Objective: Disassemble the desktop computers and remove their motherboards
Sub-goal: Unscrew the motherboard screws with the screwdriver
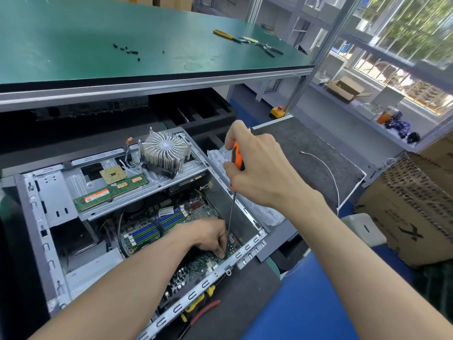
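the right hand (255,165) grips the orange-and-black handle of a screwdriver (237,157), its thin shaft running down into the open computer case (44,231). below it, the left hand (210,238) reaches inside the case, fingers curled and pinching the shaft near its tip, right over the motherboard (169,224) on the case floor. beyond the left hand, a heatsink (165,152), a cpu chip (112,174) and a ram stick (111,192) lie on the case's metal bracket. farther off, past both hands, small black screws (127,50) and pliers (247,41) sit on the green counter (85,40).
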Action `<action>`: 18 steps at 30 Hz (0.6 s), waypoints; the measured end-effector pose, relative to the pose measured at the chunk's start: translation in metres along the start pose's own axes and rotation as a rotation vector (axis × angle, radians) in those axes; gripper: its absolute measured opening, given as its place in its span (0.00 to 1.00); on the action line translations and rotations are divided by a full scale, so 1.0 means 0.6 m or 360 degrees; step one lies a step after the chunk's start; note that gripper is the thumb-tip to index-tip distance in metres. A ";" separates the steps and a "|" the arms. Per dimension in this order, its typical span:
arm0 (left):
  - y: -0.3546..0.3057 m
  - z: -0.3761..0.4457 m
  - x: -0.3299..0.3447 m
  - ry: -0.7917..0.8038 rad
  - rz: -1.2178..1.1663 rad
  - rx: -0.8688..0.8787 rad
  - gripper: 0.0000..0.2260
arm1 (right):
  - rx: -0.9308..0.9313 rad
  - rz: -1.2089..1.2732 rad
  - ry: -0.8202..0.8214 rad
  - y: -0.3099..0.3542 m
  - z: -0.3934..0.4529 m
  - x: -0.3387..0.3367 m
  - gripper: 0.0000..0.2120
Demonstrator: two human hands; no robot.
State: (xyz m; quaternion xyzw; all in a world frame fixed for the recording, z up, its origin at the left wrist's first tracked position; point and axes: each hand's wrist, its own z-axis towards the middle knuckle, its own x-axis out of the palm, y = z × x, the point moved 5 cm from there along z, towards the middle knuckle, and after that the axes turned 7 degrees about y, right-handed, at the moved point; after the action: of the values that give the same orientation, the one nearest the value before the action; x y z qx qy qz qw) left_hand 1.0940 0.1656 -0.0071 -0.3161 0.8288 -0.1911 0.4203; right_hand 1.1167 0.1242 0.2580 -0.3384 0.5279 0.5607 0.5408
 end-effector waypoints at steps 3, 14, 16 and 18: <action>-0.006 0.005 0.010 0.0009 0.0094 -0.0012 0.05 | 0.0015 -0.0002 -0.0002 -0.003 -0.002 0.001 0.13; -0.028 0.010 0.018 -0.0053 0.0475 -0.0071 0.11 | 0.0052 0.0022 0.0017 -0.011 -0.012 0.003 0.11; -0.029 0.010 0.018 -0.0029 0.0479 -0.0077 0.15 | 0.0064 0.0020 0.0012 -0.013 -0.014 0.003 0.11; -0.032 0.010 0.020 -0.0013 0.0482 -0.0068 0.14 | 0.0082 0.0024 -0.0007 -0.014 -0.014 0.002 0.11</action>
State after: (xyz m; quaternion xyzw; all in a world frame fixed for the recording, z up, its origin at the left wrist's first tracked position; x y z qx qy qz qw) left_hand 1.1004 0.1432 -0.0064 -0.1971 0.8692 -0.1066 0.4408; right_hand 1.1228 0.1153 0.2530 -0.3192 0.5435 0.5516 0.5463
